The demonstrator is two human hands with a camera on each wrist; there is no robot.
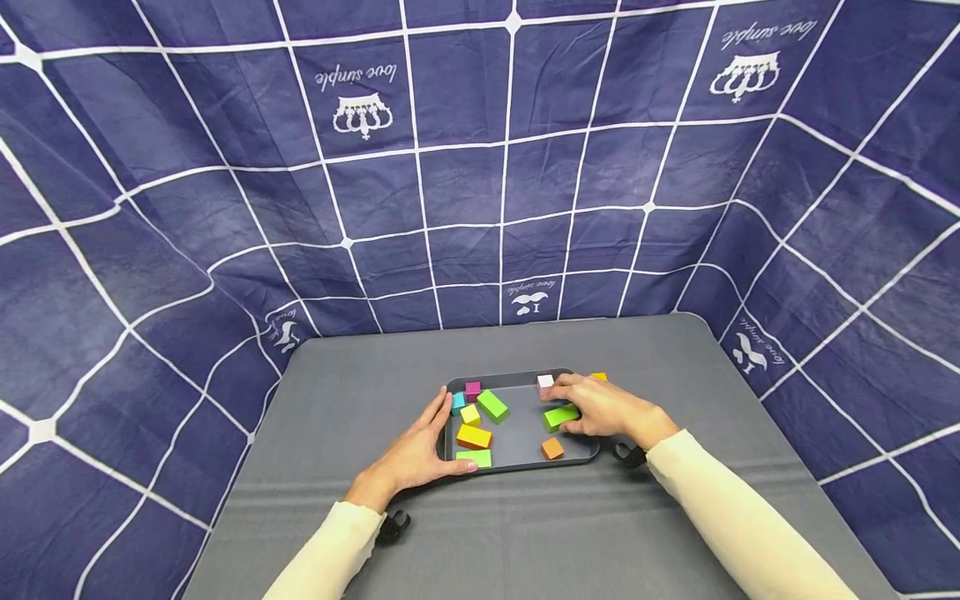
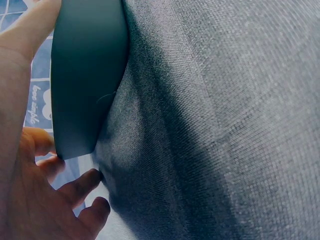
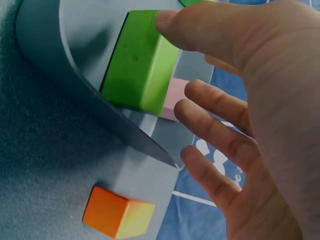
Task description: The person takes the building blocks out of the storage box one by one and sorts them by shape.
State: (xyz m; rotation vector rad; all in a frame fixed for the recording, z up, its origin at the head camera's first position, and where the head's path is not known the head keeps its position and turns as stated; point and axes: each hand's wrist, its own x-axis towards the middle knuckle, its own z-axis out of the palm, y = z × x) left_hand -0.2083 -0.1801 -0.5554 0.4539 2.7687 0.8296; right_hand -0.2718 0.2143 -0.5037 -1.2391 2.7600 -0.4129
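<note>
A dark grey tray [image 1: 517, 468] with several coloured blocks lies on the table. My left hand [image 1: 412, 457] spans its left end, holding it with the thumb along the near rim and the fingertips at the far left corner. Over the right end, my right hand [image 1: 603, 407] has its thumb at a green block [image 3: 135, 62] and its other fingers loosely extended. A pale pink block [image 1: 545, 383] is close by the right fingertips. Nearer the front of the tray is an orange block [image 1: 552, 448]. Part of the green block is covered by the right thumb.
At the tray's left side lie a magenta block [image 1: 472, 391], a blue block [image 1: 458, 403], a yellow block [image 1: 470, 414] and other blocks. An orange-yellow block [image 3: 117, 212] sits outside the tray, beyond the right hand. Blue checked cloth [image 1: 465, 192] hangs around the grey table [image 1: 510, 533].
</note>
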